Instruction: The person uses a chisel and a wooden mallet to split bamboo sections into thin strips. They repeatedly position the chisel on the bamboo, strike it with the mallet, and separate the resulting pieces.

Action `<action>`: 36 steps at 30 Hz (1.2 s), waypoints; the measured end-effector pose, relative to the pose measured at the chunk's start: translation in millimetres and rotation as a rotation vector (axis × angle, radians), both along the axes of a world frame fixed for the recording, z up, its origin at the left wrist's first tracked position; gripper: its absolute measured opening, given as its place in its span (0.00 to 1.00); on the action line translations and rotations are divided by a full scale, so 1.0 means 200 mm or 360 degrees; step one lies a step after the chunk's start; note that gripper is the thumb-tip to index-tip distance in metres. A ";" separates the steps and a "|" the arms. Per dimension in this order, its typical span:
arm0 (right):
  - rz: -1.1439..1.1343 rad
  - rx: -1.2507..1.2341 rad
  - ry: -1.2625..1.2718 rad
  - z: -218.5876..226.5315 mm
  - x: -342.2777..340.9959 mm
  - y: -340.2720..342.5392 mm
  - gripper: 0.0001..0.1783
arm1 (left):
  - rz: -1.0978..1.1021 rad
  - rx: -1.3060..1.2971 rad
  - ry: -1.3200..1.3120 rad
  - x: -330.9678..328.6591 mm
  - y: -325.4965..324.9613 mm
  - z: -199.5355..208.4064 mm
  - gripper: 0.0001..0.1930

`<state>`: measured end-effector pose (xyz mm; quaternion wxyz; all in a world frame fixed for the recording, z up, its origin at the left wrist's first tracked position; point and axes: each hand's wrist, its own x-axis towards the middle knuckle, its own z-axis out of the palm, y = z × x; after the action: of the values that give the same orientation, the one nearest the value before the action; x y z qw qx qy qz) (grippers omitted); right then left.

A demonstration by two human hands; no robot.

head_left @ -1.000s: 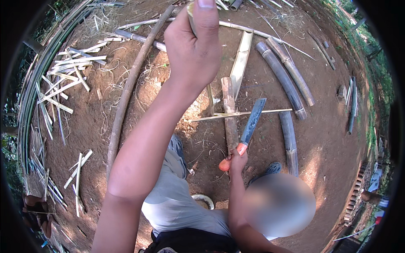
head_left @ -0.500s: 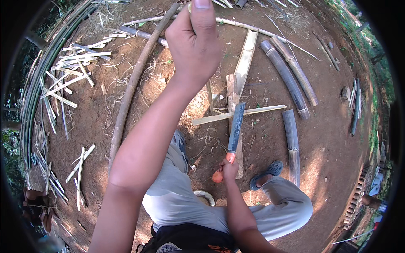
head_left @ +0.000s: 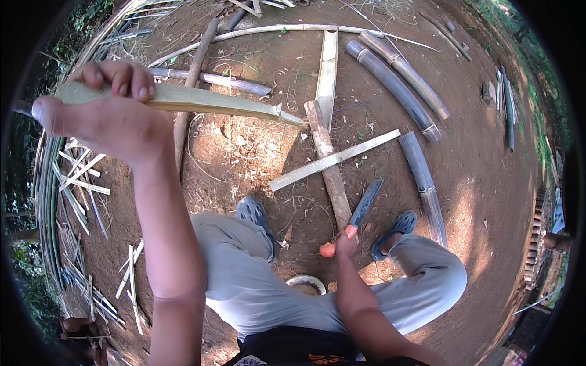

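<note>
Raised at the left, my left hand (head_left: 125, 119) is closed on one end of a split bamboo strip (head_left: 213, 102). The strip reaches rightward, its far tip beside the top of a wooden pole (head_left: 332, 177) on the ground. My right hand (head_left: 347, 245), low near the pole's near end, is wrapped round the orange handle of a machete (head_left: 367, 202). Its dark blade points up and to the right, apart from the strip. Another pale bamboo strip (head_left: 336, 160) lies across the pole.
A wide bamboo half (head_left: 327, 67) lies beyond the pole. Dark bamboo lengths (head_left: 394, 88) and a shorter piece (head_left: 424, 186) lie to the right. Split strips (head_left: 79, 177) are scattered at the left, near long green bamboo. A round container (head_left: 307, 284) stands between my legs.
My left hand has swung left and down, and the bamboo strip it holds has come into view. The machete has turned rightward and lower, off the crosswise strip. The view has shifted too.
</note>
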<state>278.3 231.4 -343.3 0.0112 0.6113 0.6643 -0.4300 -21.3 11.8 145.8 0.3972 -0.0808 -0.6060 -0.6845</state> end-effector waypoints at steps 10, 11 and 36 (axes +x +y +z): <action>0.0642 0.0217 0.0194 0.16 -0.39 -0.19 0.30 | 0.0315 0.0384 -0.0109 0.07 -0.20 -0.09 0.30; 0.0624 -0.0481 0.0327 0.19 -0.55 -0.23 0.29 | 0.0277 0.0354 -0.0110 0.06 -0.22 -0.09 0.30; 0.0376 -0.0340 0.0981 1.12 -0.52 -0.22 0.11 | -0.1237 0.0152 -0.0182 -0.16 -0.19 -0.10 0.22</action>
<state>173.5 188.3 -118.4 -0.0764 0.3671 0.6539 -0.6572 -54.2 -26.6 126.2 0.0775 -0.2475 -0.5188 -0.8146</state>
